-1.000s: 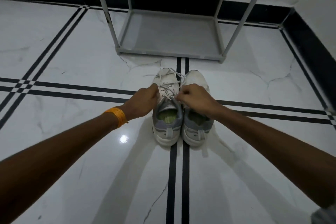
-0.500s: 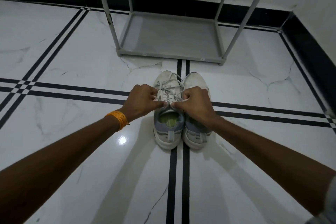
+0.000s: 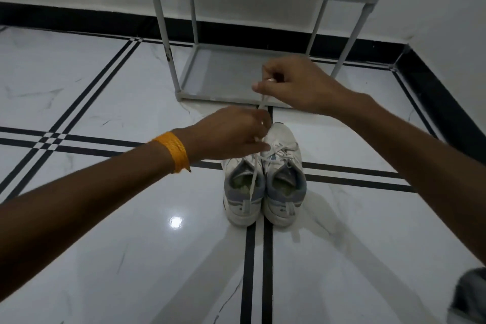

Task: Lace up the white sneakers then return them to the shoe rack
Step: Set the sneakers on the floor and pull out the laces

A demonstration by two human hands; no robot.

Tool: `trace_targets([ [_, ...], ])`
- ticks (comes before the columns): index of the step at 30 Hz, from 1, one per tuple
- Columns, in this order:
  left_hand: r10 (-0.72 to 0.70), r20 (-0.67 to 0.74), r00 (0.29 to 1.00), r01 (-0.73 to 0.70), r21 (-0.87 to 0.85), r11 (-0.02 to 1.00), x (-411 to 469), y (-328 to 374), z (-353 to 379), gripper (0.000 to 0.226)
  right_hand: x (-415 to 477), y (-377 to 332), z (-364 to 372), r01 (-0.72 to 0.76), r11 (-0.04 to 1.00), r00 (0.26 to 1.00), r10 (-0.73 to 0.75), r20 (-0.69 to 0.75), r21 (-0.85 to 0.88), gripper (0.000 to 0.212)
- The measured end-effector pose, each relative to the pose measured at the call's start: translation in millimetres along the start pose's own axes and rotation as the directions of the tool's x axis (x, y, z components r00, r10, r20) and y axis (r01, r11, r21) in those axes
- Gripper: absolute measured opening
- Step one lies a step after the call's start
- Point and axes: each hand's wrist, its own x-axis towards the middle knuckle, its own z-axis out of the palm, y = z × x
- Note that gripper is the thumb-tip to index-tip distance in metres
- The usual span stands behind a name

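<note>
While both hands, left hand (image 3: 231, 137) and right hand (image 3: 297, 84), pinch lace (image 3: 261, 102), sneakers (image 3: 263, 187) sit outside shoe rack (image 3: 236, 73)

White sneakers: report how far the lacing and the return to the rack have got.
Done: the right sneaker shows lace crossed over its tongue; whether it is tied is unclear. In hand: the left hand and right hand pull a lace taut above the left sneaker, one end trailing over its heel. Left: finish, then move both from the floor to the shoe rack.

white sneakers (image 3: 264, 181) side by side, heels near; shoe rack (image 3: 236, 71) behind.
</note>
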Motion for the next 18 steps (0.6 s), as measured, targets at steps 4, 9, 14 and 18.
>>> trace_targets([
  [4, -0.168, 0.120, 0.978, 0.113, 0.374, 0.921, 17.7, -3.5, -9.2, 0.029, 4.1, -9.1, -4.3, 0.084, 0.993, 0.996, -0.086, -0.029, -0.079, 0.031],
  [9, -0.439, 0.010, 0.898, 0.439, -0.062, 0.896, 34.6, -5.6, -44.1, 0.038, -2.5, 6.4, -2.9, -0.070, 0.997, 0.973, 0.076, -0.217, 0.035, 0.013],
  [14, -0.589, 0.137, 0.796, 0.530, -0.628, 0.570, 31.1, -5.3, -60.4, 0.038, -19.2, 6.4, 17.2, -0.254, 0.882, 0.965, 0.257, 0.046, 0.396, 0.029],
  [18, -0.594, 0.110, 0.797, 0.510, -0.650, 0.564, 28.1, -3.7, -60.7, 0.041, -18.8, 2.0, 36.7, -0.155, 0.935, 0.970, 0.205, -0.130, 0.320, 0.018],
])
